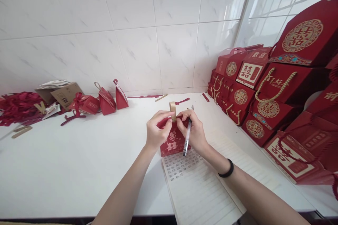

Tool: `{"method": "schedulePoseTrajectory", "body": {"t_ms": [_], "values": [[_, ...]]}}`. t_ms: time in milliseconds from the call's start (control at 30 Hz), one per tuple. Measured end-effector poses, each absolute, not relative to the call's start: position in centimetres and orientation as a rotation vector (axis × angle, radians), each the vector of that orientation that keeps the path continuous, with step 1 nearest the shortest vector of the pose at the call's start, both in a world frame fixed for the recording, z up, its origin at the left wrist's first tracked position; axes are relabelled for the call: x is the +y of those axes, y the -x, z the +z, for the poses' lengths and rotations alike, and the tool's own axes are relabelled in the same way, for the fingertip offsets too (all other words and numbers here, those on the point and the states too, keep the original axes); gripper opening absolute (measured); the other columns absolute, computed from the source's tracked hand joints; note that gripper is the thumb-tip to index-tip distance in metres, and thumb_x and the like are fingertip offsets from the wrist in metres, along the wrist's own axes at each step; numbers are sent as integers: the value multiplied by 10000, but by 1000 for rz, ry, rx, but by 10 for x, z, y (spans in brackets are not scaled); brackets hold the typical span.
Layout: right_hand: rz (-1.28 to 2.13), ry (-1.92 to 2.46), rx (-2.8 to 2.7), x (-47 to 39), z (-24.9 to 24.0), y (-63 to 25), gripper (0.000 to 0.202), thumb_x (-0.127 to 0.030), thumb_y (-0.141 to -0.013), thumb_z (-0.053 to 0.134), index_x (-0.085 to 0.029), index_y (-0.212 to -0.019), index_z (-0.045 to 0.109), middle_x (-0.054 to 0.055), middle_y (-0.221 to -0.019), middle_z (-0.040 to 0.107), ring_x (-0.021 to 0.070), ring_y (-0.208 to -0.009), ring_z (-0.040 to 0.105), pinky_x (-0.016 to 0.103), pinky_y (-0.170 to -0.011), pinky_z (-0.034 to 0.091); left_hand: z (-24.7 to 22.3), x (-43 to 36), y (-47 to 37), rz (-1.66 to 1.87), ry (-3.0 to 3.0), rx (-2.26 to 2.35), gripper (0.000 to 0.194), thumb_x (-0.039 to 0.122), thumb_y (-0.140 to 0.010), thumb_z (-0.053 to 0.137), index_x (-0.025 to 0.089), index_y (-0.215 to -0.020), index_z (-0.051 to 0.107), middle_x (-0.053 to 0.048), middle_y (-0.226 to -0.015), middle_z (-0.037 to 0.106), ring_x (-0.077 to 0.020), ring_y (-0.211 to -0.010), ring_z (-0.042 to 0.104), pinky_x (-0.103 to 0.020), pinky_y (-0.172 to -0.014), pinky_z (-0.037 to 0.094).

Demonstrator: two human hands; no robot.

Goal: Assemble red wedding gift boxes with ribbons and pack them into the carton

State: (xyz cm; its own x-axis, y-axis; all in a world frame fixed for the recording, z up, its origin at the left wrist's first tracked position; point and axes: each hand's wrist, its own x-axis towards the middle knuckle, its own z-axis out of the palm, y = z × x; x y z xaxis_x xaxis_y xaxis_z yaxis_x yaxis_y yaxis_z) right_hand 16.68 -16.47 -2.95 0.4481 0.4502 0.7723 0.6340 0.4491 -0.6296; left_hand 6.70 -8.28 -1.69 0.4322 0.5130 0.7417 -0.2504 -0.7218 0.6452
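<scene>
Between my hands a small red gift box [173, 144] with gold Chinese characters stands on the top part of an open notebook [203, 193]. A gold ribbon loop [172, 107] rises from the box's top. My left hand [157, 130] is closed, thumb and forefinger pinching the base of the loop at the box's top edge. My right hand [194, 131] is closed too: its thumb and forefinger pinch the top edge beside the loop, while a clear pen [187, 138] is tucked among its fingers, slanting down over the box. Handwriting fills the upper lines of the left page.
Stacked red gift boxes with rope handles [277, 80] line the right side. At the left are a heap of red ribbons [18, 108], an open cardboard box [67, 93] and several small red boxes [107, 101]. Ribbon strips [145, 96] lie along the tiled wall.
</scene>
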Motion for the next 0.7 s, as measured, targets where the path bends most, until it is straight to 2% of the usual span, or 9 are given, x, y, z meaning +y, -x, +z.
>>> {"method": "schedulePoseTrajectory", "body": {"t_ms": [100,167,267,333,400,500,600,700], "values": [[-175,1157,-1205,-167,-30,-169,101,-197,-841,523,-225,-781,447,6,-819,587,145,-739,577,281,-655,485,-17,-80,-64,1298,-1953,192,220,122,-744,520,193,-892,667,-35,-899,656,-159,-828,619,-267,-717,509],[-189,1155,-1233,-171,-32,-173,41,-216,-862,519,-230,-897,503,45,-960,616,175,-897,601,335,-769,504,-18,-75,-62,1219,-1916,155,275,111,-722,514,199,-958,626,-37,-943,654,-169,-858,620,-288,-755,502],[-116,1138,-1206,-177,-37,-184,235,-282,-874,533,-241,-1099,479,97,-1205,553,214,-1142,517,421,-927,460,-21,-67,-58,1009,-1791,99,421,138,-703,540,228,-1113,506,-40,-991,641,-186,-856,627,-306,-729,504],[5,1153,-1182,-179,-42,-193,288,-343,-857,562,-237,-1110,477,99,-1164,586,224,-1094,556,427,-902,484,-23,-61,-57,860,-1698,110,494,178,-705,565,244,-1176,434,-34,-948,640,-180,-772,633,-296,-659,507],[123,1202,-1189,-179,-45,-201,286,-402,-832,584,-219,-1046,528,86,-1019,649,222,-918,633,395,-791,538,-27,-57,-56,746,-1643,154,502,225,-706,595,235,-1178,426,-31,-895,640,-174,-708,630,-290,-617,509],[138,1253,-1139,-178,-45,-211,296,-467,-795,604,-195,-912,592,63,-839,673,210,-742,646,347,-653,552,-32,-50,-57,665,-1646,188,489,285,-701,643,204,-1148,461,-60,-971,637,-209,-844,633,-321,-715,524],[31,1276,-968,-178,-42,-218,335,-498,-754,634,-185,-865,598,54,-769,664,213,-720,637,345,-649,543,-36,-47,-61,614,-1729,219,451,310,-680,690,180,-1082,530,-86,-1075,621,-231,-992,590,-357,-857,492],[86,1247,-827,-178,-42,-225,381,-528,-781,590,-178,-932,603,91,-905,663,229,-834,640,364,-711,540,-38,-48,-66,553,-1677,338,394,350,-662,716,160,-983,588,-94,-1065,625,-225,-954,601,-343,-802,521]]}}
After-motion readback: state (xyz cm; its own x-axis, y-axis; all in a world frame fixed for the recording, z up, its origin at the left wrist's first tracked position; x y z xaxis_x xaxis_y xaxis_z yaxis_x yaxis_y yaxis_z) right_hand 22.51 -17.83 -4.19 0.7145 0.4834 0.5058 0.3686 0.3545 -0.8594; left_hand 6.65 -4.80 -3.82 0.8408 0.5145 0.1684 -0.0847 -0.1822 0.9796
